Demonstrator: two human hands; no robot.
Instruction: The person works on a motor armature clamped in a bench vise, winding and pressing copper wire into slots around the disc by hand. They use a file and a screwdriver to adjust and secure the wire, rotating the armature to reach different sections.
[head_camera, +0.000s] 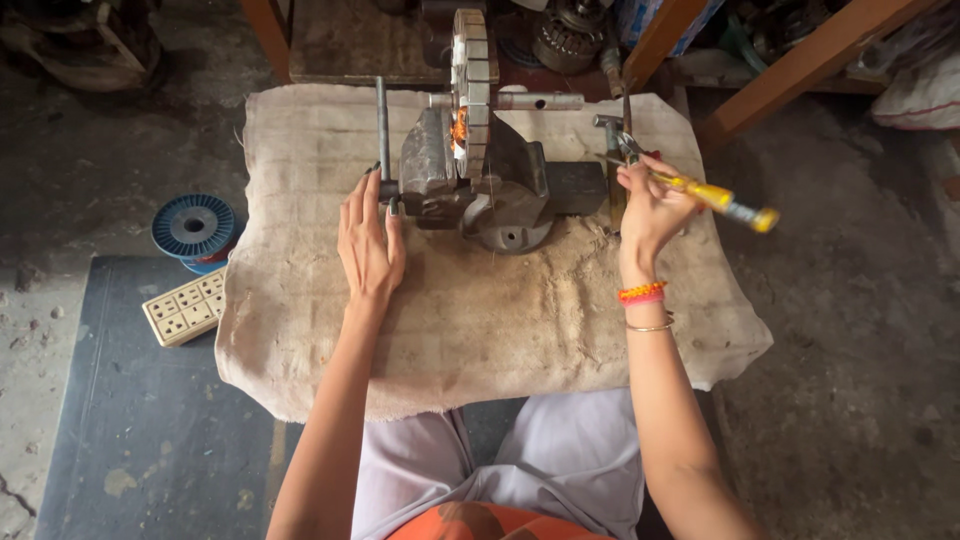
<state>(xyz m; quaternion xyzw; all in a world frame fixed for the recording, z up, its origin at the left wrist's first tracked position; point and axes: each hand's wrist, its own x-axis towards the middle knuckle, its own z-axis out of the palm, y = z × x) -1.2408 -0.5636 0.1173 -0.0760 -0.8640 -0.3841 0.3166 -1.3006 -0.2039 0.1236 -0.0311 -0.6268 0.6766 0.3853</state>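
Iron, heavy and stiff: vise (500, 185) squat in the middle of the sackcloth (480, 320), clamping a ring of stacked metal plates (472, 90) upright on edge between its halves, copper glinting in the ring's slots. Probably too weighty to shift with one hand; best gripped by the body or the long bar handle (382, 125) standing up at its left end. Ring likely rigid but with fine windings easily nicked, so better taken by the outer rim than by the copper.

Left hand (370, 240) flat and spread on the cloth, fingertips touching the base of the bar handle. Right hand (648, 205) raised just right of the vise, pinching a yellow-handled tool (705, 192) between thumb and fingers, metal tip pointed toward the vise, handle sticking out to the right.

Cloth soft and rumpled, apt to slide or bunch under a push. Front half of it bare, plenty of room toward the lap. Back edge crowded: wooden frame (800, 65) and clutter close behind the ring. Off the left edge, a blue wire spool (193, 228) and a white socket strip (187, 308) on the floor, well apart from the vise
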